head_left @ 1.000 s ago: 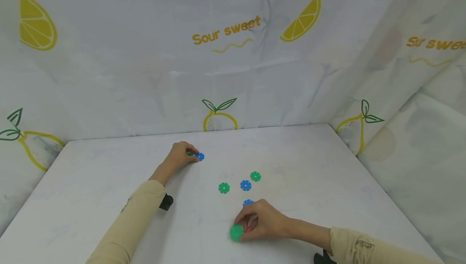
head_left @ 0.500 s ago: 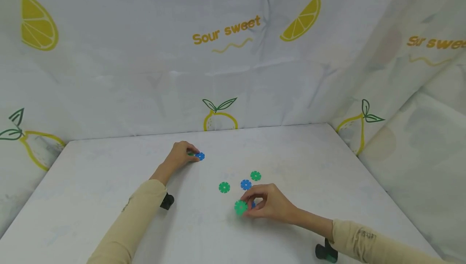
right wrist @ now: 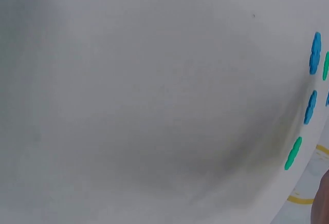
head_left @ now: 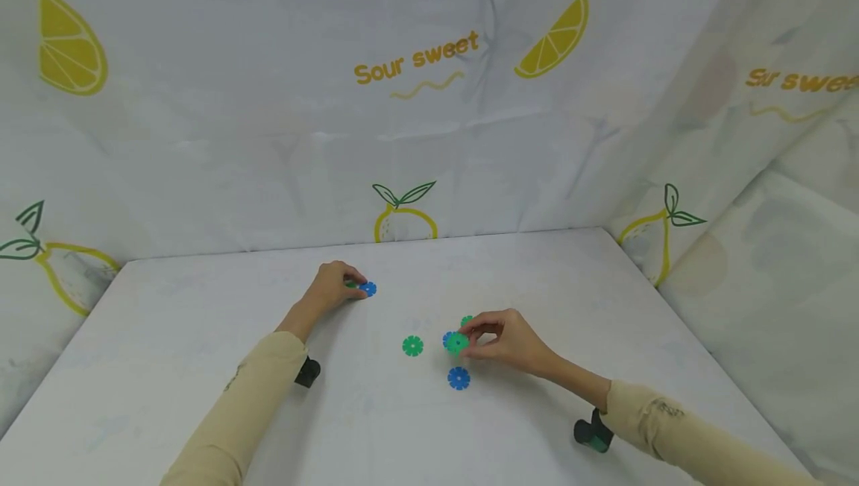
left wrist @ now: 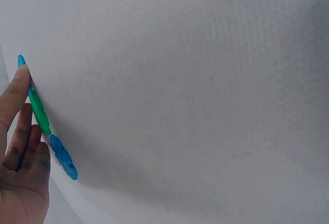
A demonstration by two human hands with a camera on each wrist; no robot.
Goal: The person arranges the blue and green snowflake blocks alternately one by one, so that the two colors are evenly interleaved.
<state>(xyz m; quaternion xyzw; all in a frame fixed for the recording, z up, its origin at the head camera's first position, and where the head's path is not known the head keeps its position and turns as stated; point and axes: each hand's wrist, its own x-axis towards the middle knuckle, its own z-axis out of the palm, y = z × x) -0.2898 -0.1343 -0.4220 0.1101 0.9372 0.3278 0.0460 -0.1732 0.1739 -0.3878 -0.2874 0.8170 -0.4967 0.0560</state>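
Note:
At the far left of the table, my left hand (head_left: 332, 284) pinches a blue notched plastic disc (head_left: 369, 288). In the left wrist view a green disc (left wrist: 39, 112) and another blue disc (left wrist: 64, 157) line up with the blue disc (left wrist: 21, 60) at the thumb, forming a row near the cloth. My right hand (head_left: 508, 341) pinches a green notched disc (head_left: 458, 344) between thumb and fingers. It overlaps a blue disc (head_left: 447, 338) in the head view, and a further green disc (head_left: 466, 320) shows partly behind the fingers.
A green disc (head_left: 412, 346) and a blue disc (head_left: 459, 379) lie flat on the white table (head_left: 362, 426). Black wrist devices (head_left: 593, 431) hang below both forearms. A white lemon-print cloth (head_left: 268, 173) rises behind the table and along its sides.
My right hand has moved away from me with the green disc, from the near middle to over the loose discs, uncovering the nearer blue one. The left hand has stayed in place.

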